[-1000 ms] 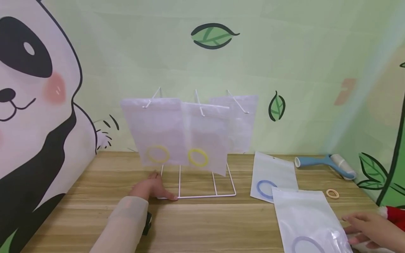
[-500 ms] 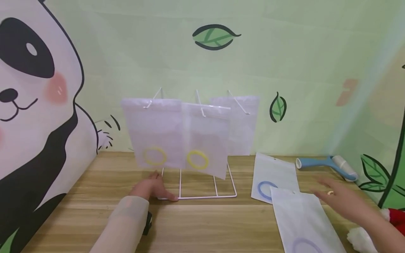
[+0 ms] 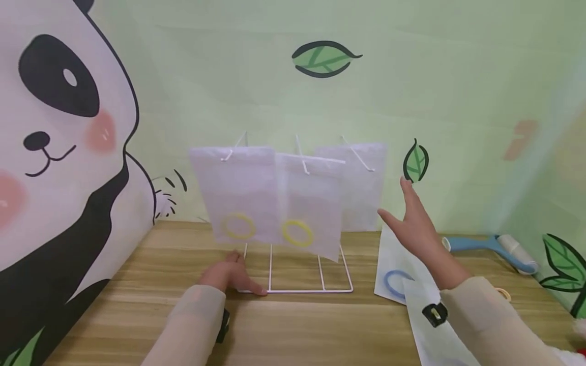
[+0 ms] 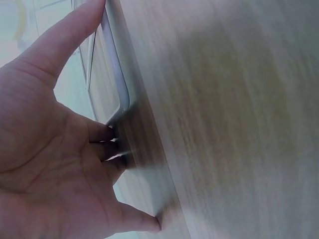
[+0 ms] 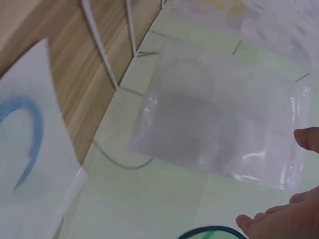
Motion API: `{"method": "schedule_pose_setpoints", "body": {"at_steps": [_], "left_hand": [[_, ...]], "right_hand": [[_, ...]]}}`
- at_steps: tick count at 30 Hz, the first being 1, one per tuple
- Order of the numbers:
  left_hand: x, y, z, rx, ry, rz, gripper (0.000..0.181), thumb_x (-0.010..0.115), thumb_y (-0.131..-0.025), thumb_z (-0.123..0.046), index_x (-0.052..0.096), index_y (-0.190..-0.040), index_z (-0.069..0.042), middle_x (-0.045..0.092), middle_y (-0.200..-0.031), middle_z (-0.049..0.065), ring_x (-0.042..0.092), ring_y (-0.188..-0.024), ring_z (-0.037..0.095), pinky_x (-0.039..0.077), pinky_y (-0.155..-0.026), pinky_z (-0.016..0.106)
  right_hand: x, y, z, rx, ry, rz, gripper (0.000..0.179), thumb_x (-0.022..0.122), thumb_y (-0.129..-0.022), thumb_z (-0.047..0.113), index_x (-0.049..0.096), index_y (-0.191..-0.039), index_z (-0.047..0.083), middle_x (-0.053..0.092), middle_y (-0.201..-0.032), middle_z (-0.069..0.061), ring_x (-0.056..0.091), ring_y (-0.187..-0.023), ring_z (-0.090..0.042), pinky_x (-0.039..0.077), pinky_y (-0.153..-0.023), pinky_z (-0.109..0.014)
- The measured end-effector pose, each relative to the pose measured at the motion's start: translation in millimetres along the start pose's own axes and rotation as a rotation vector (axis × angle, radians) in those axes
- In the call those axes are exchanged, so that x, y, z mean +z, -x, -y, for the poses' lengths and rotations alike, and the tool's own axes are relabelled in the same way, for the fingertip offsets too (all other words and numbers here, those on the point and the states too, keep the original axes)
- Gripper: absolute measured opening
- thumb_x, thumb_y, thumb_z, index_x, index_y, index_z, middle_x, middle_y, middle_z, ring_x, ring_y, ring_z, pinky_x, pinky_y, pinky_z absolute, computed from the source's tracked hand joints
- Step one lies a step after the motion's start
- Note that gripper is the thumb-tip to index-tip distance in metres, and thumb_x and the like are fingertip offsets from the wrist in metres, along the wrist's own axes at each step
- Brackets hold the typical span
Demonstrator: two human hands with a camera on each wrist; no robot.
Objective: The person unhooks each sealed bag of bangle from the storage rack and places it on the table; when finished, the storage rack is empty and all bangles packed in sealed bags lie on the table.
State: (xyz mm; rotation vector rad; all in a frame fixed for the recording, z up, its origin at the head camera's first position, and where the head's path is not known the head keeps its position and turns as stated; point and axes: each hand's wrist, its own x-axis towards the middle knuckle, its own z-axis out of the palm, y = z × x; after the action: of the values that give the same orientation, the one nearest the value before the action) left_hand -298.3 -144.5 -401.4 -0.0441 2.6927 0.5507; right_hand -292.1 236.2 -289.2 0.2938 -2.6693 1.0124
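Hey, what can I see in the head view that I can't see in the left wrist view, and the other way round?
Only the head view shows the raised right hand with its fingers apart, the packet with a blue ring, the blue-handled roller and the painted panda.

Only the left wrist view shows the palm side of the left hand.

Both share the left hand itself, its thumb on the bottom bar of the white wire rack, and the wooden tabletop.
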Motion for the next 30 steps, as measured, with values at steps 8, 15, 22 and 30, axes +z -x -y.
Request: {"method": "schedule_pose_setpoints", "body": {"at_steps": [8, 15, 22, 30], "left_hand": [[9.9, -9.6, -0.5, 0.045, -0.015, 0.008, 0.126, 0.079, -0.067, -0.068, 0.024, -0.154, 0.005, 0.012, -0.163, 0.021, 0.014, -0.149, 0.039, 0.022, -0.115, 0.057], [-0.5, 15.7, -14.3, 0.052, -0.025, 0.008, 0.115, 0.081, -0.074, -0.054, 0.025, -0.151, 0.010, 0.014, -0.161, 0.026, 0.017, -0.147, 0.042, 0.024, -0.113, 0.061], [-2.5, 15.4, -12.0, 0.051, -0.026, 0.004, 0.115, 0.081, -0.076, -0.052, 0.022, -0.152, 0.011, 0.013, -0.161, 0.027, 0.016, -0.148, 0.042, 0.021, -0.113, 0.062], [-5.6, 15.9, -8.8, 0.053, -0.046, -0.002, 0.117, 0.080, -0.075, -0.054, 0.021, -0.152, 0.011, 0.013, -0.161, 0.027, 0.014, -0.149, 0.040, 0.021, -0.114, 0.061]], "right_hand": [[5, -43.4, 17, 0.116, -0.278, -0.038, 0.086, 0.051, -0.102, 0.038, -0.011, -0.159, 0.017, -0.004, -0.166, -0.009, -0.002, -0.151, -0.032, 0.007, -0.119, -0.057], [16, -51.2, 22, 0.120, -0.374, -0.160, 0.079, 0.057, -0.100, 0.028, 0.006, -0.161, 0.022, 0.026, -0.159, -0.018, 0.027, -0.146, -0.032, 0.029, -0.114, -0.053], [24, -42.6, 20, 0.118, -0.340, -0.362, 0.050, 0.063, -0.097, 0.029, 0.049, -0.143, 0.013, 0.062, -0.118, -0.014, 0.058, -0.109, -0.023, 0.048, -0.090, -0.033], [26, -31.2, 22, 0.048, -0.239, -0.386, 0.035, 0.066, -0.096, 0.037, 0.069, -0.105, 0.004, 0.069, -0.093, -0.010, 0.061, -0.080, -0.007, 0.046, -0.069, -0.021]]}}
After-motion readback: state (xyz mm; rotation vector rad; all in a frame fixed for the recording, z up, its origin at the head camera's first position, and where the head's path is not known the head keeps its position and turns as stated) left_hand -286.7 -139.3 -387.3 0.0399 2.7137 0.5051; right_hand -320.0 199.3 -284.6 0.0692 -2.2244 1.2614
